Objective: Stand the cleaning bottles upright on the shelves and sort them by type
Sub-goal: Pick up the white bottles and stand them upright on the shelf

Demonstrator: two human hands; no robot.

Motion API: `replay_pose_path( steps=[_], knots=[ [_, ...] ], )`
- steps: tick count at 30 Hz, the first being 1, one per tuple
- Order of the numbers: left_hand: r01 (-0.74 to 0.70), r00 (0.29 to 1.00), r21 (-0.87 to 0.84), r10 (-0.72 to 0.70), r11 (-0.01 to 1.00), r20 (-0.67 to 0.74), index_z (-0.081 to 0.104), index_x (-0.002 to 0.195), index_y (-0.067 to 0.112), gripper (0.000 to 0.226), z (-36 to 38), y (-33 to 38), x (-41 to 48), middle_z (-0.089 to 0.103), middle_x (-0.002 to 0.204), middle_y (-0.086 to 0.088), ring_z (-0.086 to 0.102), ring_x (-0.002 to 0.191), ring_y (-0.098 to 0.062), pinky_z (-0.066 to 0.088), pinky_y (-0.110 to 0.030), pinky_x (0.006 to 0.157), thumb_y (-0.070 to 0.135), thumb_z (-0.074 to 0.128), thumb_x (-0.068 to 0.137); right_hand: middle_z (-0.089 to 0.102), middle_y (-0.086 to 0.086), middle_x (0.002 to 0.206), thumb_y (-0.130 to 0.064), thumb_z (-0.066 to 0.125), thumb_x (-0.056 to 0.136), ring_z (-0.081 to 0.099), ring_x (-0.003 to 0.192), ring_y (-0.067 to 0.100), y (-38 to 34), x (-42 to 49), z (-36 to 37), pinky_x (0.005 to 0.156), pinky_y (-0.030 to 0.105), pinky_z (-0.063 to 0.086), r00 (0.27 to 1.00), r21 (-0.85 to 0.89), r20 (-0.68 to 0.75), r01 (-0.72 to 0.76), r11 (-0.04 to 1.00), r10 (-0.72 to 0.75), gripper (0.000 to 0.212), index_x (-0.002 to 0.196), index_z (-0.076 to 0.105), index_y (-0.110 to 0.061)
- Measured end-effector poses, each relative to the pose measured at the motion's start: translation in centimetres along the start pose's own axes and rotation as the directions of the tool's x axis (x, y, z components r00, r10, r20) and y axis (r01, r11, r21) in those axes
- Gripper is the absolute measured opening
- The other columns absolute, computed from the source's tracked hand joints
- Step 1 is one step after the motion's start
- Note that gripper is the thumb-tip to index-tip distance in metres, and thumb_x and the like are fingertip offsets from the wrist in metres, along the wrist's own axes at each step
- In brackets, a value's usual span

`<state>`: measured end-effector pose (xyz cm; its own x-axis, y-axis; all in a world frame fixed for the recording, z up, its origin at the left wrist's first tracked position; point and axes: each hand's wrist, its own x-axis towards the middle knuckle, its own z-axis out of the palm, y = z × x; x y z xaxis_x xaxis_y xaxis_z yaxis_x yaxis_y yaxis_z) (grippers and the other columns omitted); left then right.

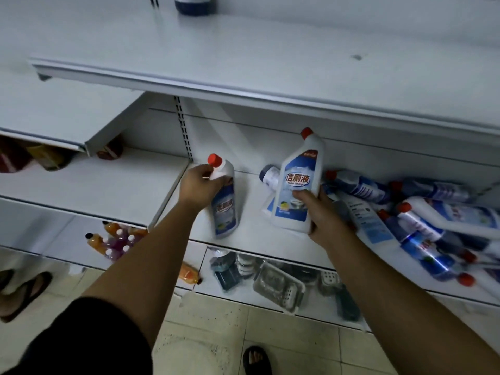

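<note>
My left hand (201, 185) grips the neck of a white toilet-cleaner bottle (226, 207) with a red cap, which stands upright at the left end of the middle shelf (251, 239). My right hand (322, 212) holds a second white red-capped bottle (297, 185) by its lower part, upright and a little above the shelf. To the right lies a heap of toppled bottles (422, 212), white and blue ones with red caps. One dark-capped bottle (270, 175) lies behind the held one.
The upper shelf (243, 63) overhangs the work area, with a dark-blue bottle (194, 5) at its back. The bottom shelf holds plastic soap trays (278, 285) and orange and purple bottles (116, 239). A neighbouring shelf (94, 185) is to the left. Feet in sandals stand on the tiled floor.
</note>
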<state>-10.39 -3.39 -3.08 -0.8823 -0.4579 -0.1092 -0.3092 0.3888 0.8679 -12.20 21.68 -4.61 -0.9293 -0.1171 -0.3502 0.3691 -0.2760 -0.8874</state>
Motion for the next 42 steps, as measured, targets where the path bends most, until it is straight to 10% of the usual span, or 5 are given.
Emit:
replay_pose_path(
  steps=[13, 28, 42],
  knots=[
    [0.278, 0.96, -0.596, -0.198, 0.754, 0.197, 0.063, 0.111, 0.017, 0.033, 2.6, -6.1, -5.0, 0.074, 0.105, -0.01, 0.073, 0.096, -0.032, 0.061, -0.044, 0.075, 0.02, 0.078, 0.082, 0.075, 0.006, 0.107, -0.027, 0.083, 0.076, 0.073, 0.093, 0.027, 1.8, -3.1, -2.2, 0.078, 0.049, 0.06, 0.993, -0.138, -0.106, -0.066, 0.988, 0.051, 0.045, 0.117, 0.065, -0.023],
    [0.062, 0.917, -0.436, 0.121, 0.898, 0.379, 0.064, 0.107, 0.017, 0.031, -1.7, 1.4, -13.9, 0.076, 0.091, -0.011, 0.075, 0.079, -0.032, 0.061, -0.048, 0.076, 0.028, 0.075, 0.08, 0.077, -0.001, 0.095, -0.022, 0.078, 0.08, 0.075, 0.084, 0.02, -0.1, -14.9, -0.5, 0.076, 0.044, 0.061, 0.985, -0.181, -0.114, 0.107, 0.978, -0.129, 0.027, 0.102, 0.065, -0.028],
    [-0.123, 0.903, -0.56, 0.327, 0.82, 0.28, 0.063, 0.101, 0.013, 0.015, -6.8, 8.7, -21.0, 0.077, 0.084, -0.008, 0.074, 0.069, -0.022, 0.06, -0.034, 0.061, 0.013, 0.069, 0.087, 0.077, 0.004, 0.094, -0.02, 0.075, 0.081, 0.074, 0.081, 0.023, -4.7, -23.7, 1.1, 0.073, 0.042, 0.06, 0.939, -0.133, -0.061, 0.328, 0.935, -0.338, 0.023, 0.102, 0.066, -0.02]
  ],
)
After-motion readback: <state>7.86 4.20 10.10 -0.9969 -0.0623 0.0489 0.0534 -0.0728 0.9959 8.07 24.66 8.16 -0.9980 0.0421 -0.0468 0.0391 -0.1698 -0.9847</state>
